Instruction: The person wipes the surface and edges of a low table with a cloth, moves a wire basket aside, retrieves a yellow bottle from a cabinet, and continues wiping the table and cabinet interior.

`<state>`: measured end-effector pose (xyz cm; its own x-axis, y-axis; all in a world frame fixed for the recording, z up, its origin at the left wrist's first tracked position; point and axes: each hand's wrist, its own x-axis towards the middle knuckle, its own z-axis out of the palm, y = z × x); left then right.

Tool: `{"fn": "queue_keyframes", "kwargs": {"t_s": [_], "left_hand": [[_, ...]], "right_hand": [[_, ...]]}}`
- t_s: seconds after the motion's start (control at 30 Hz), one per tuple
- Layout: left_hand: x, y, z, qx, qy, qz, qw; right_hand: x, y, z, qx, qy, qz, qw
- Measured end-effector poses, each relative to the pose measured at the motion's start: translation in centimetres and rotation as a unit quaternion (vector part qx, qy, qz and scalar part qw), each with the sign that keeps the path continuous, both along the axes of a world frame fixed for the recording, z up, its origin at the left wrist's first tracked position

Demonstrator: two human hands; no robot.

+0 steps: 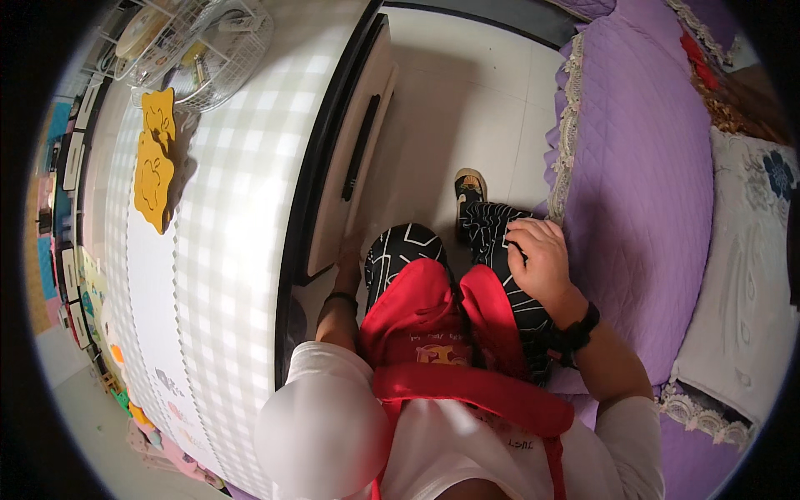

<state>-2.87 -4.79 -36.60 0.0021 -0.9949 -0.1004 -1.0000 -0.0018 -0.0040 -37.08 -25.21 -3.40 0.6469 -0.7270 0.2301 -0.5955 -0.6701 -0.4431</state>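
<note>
My left hand (351,256), a dark band at its wrist, reaches down beside the light drawer front (334,187) of a black-edged coffee table. Its fingers are dim and partly hidden, so I cannot tell whether they grip the drawer's edge. On my right knee, over black trousers (494,234) with white lines, rests my right hand (539,257). Nothing is in it; the thumb stands apart from the fingers, and a black watch (575,331) is on the wrist. A red apron (419,325) covers my lap.
A checked tablecloth (250,206) covers the table. On it are a yellow cut-out ornament (154,169) and a wire basket (231,81) with small items. At right stands a sofa with a purple quilted cover (637,187). Pale floor tiles (462,94) lie between.
</note>
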Motion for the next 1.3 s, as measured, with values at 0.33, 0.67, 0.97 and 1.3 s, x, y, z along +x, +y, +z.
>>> {"fn": "queue_keyframes", "kwargs": {"t_s": [0.33,0.67,0.97,1.3], "left_hand": [[-1.5,0.8,10.5,0.046,0.223,0.119,0.966],[-5.7,-3.4,28.3,-0.262,0.462,0.125,0.838],[-7.2,-2.6,39.6,-0.157,0.877,0.060,0.451],[-8.5,-2.6,41.7,-0.081,0.908,-0.020,0.410]], "right_hand": [[-0.2,0.1,-1.4,-0.027,0.014,-0.036,0.999],[-0.4,0.6,-2.6,-0.051,0.030,-0.025,0.998],[3.2,1.6,4.5,0.234,-0.195,0.006,0.953],[8.0,8.0,10.2,0.701,-0.420,0.175,0.549]]}}
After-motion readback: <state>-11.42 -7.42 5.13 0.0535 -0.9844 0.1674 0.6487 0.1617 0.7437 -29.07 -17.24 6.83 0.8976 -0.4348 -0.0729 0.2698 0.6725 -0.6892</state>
